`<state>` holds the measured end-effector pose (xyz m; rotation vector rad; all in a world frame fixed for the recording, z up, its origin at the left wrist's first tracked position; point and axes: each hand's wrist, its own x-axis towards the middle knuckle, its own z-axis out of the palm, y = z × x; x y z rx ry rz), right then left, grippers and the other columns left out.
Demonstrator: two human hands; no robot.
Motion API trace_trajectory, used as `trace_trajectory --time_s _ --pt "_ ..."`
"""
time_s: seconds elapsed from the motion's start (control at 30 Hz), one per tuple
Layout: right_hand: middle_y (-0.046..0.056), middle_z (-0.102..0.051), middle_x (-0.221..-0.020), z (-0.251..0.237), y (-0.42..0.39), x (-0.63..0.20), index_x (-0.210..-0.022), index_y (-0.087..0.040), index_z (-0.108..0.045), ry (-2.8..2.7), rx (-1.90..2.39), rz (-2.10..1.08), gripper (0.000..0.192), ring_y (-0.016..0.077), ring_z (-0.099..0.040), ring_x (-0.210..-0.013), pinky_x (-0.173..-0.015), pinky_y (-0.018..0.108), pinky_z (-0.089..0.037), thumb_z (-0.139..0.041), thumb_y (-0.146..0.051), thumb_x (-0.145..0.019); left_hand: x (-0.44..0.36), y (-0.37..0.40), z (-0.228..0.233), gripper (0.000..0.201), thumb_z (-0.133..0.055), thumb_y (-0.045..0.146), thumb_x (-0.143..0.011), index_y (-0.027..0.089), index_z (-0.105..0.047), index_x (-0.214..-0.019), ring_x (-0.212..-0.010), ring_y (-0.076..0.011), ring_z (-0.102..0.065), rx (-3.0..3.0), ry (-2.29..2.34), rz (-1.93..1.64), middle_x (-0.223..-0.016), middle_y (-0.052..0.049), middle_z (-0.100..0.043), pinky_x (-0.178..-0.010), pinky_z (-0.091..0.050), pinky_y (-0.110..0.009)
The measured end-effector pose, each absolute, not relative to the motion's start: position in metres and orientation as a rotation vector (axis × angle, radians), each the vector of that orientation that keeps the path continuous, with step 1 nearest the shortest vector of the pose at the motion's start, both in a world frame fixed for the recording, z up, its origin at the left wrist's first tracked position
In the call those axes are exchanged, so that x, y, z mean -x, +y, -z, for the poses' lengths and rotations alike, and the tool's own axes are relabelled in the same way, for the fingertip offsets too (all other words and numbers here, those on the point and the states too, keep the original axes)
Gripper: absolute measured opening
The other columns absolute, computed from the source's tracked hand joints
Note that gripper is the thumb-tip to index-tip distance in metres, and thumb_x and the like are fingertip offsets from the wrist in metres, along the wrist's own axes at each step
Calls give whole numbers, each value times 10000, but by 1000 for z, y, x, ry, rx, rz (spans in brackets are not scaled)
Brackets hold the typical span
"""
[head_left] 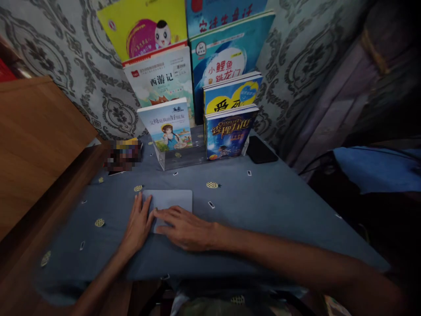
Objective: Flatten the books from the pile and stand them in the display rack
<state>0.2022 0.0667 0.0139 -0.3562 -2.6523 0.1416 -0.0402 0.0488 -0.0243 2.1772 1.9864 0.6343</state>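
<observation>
A flat, pale grey-blue rectangle with rounded corners point(174, 198), which looks like a small notebook or booklet, lies on the cloth-covered table in front of me. Along its left edge rests my left hand point(138, 221), fingers stretched out and flat. My right hand point(187, 228) lies across its lower middle, with the index finger and thumb reaching toward the left hand and apart from each other. Neither hand grips anything that I can see. The right hand hides the lower right part of the rectangle.
Behind it a clear acrylic stand point(184, 161) holds several upright picture books, a dark blue one point(230, 131) in front. A black phone point(261, 150) lies right of the stand. A blurred-out item point(123, 154) sits at the left, near a wooden panel point(39, 145). Patterned curtain point(302, 57) hangs behind.
</observation>
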Motion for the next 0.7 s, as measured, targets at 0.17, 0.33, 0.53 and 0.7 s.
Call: trace_trajectory --time_s 0.17,0.33,0.53,0.7 --pt "183 -543 -1453 -19 58 -209 -1138 -152 -661 -2652 526 -123 231 270 -517 -1332 -1057 432 -473 -534 -157 -945 -6 55 25 476 -312 395 -1024 201 -500 -1415 -1509 -247 -319 -1993 1723 -903 -1587 -143 -402 -1205 -336 -497" --pt "203 -598 -1361 -3 72 -241 -1168 -139 -647 -2549 823 -235 246 288 -544 -1302 -1084 489 -456 -523 -160 -956 -44 41 21 432 -332 381 -1036 238 -426 -1432 -1500 -219 -337 -1921 1552 -946 -1578 -111 -418 -1225 -314 -480" --pt "228 -587 -1394 9 77 -251 -1280 -92 -606 -2512 884 -325 339 300 -523 -1344 -1139 527 -405 -460 -188 -989 -52 38 18 457 -336 263 -1015 226 -352 -1470 -1449 -211 -413 -2039 1486 -856 -1548 -125 -444 -1218 -331 -482" --pt "230 -553 -1449 14 84 -237 -1408 -81 -511 -2575 889 -376 441 281 -431 -1441 -1200 533 -314 -468 -191 -983 -56 52 17 533 -333 135 -951 178 -340 -1482 -1443 -250 -422 -2344 1529 -699 -1502 -162 -495 -1207 -313 -547"
